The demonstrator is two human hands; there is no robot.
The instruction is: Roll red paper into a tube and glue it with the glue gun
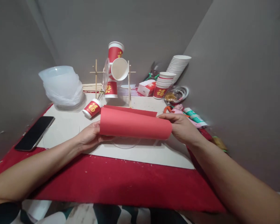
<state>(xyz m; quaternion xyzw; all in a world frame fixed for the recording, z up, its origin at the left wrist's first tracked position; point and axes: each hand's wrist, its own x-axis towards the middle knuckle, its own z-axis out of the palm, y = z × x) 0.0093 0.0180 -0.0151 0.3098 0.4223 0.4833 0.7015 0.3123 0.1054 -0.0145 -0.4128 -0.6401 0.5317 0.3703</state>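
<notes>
Patterned clothing (107, 214), left hand (90, 137), right hand (183, 128), each grip clamped on red paper (134, 123)

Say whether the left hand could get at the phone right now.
Probably, if it lets go: the left hand holds the curled red paper, but nothing upright seems to block the way to the phone.

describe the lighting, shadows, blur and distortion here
Head view: muted light, the grey walls darkening toward the edges; head view: soft shadow on the white board below the right hand; head view: forearms look stretched, likely wide-angle; head view: green-handled tool looks smeary.
</notes>
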